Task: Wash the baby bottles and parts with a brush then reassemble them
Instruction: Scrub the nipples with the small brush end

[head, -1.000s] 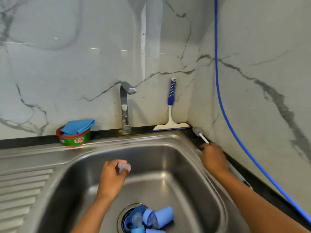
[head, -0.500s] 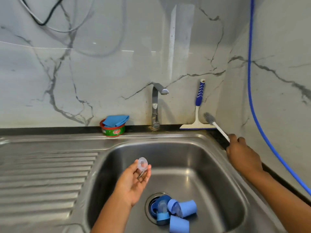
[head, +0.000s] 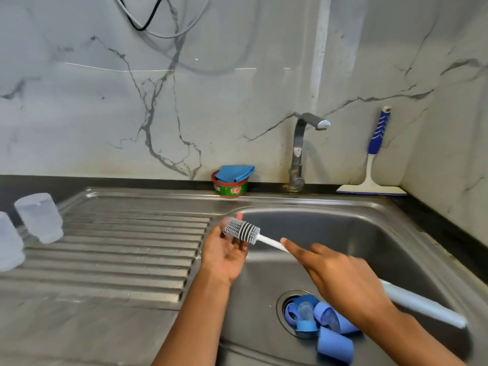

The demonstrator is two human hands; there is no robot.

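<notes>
1. The brush [head: 242,231] has a grey ribbed head on a white handle, and the head lies across the fingertips of the left hand [head: 224,253], above the seam where the drainboard [head: 118,247] meets the sink [head: 343,233]
2. The left hand is turned palm up with its fingers partly curled. At their tips they hold a small clear part [head: 226,228], mostly hidden behind the brush head, which touches it
3. The right hand [head: 340,281] is closed round the white handle, with the index finger stretched straight along it toward the head. The rest of the handle sticks out behind the wrist, over the right side of the basin
4. Blue parts [head: 334,344], some caps and collars and at least one clear teat, lie heaped in and just beside the drain [head: 282,302] at the bottom of the sink
5. Two clear bottles [head: 39,220] stand mouth down at the far left of the ribbed drainboard, close beside each other
6. On the sink's back ledge a green soap tub [head: 231,190] has a folded blue cloth [head: 235,173] on top, and the tap [head: 298,151] rises to its right with its spout pointing right
7. A blue-handled squeegee [head: 372,180] leans upright in the corner on the dark tabletop [head: 449,233], against the marble wall
8. Black and grey cables [head: 142,25] hang in loops on the wall at the top
</notes>
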